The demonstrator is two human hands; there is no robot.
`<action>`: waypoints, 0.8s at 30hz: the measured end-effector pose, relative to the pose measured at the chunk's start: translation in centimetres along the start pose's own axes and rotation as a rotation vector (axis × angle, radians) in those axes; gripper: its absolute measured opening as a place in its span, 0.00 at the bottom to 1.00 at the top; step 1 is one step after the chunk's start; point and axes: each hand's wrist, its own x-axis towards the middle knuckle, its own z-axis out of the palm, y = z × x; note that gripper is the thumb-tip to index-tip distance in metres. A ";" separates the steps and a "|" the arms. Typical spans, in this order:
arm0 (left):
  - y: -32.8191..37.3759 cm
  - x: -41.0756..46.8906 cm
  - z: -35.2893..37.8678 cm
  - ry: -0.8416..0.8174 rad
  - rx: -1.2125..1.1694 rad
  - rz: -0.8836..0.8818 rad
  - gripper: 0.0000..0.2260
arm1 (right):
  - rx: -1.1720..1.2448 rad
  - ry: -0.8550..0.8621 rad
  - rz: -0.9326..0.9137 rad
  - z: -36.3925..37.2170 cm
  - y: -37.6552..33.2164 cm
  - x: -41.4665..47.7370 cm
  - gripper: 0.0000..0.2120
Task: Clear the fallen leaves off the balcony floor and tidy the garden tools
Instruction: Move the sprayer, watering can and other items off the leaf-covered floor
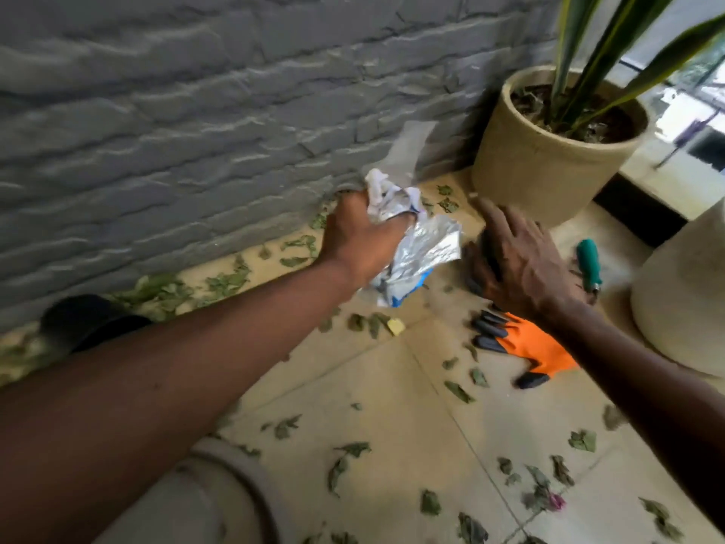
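Scattered dry leaves (430,502), green-handled tool (587,261)

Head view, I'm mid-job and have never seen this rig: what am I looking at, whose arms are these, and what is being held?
There is no machine here. A person is working with bare hands, and this single picture comes from a camera worn on their head, looking forward and down.

The left hand grips a crumpled silvery bag. The right hand is spread open and holds nothing. It is over something dark that I cannot identify.

On the tiled floor lie scattered fallen leaves, an orange glove with dark fingertips, and a green-handled tool. A beige plant pot stands by the grey wall, and a white pot is at the right edge.
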 end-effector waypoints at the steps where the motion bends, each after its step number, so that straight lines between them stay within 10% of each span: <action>1: 0.7 0.2 -0.9 0.009 0.006 -0.023 0.23 | 0.027 -0.023 -0.065 0.3 -0.4 0.5 0.30; 12: 0.7 -5.4 -20.3 0.206 0.425 -0.172 0.18 | -0.143 -0.643 -0.555 -0.6 -16.5 10.6 0.21; 16: -0.6 -9.2 -26.1 0.405 0.589 -0.162 0.17 | -0.074 -0.865 -0.438 2.4 -23.2 12.5 0.19; 24: -3.9 -10.8 -24.6 0.148 0.864 -0.102 0.11 | -0.440 -1.263 0.047 9.9 -16.9 9.5 0.43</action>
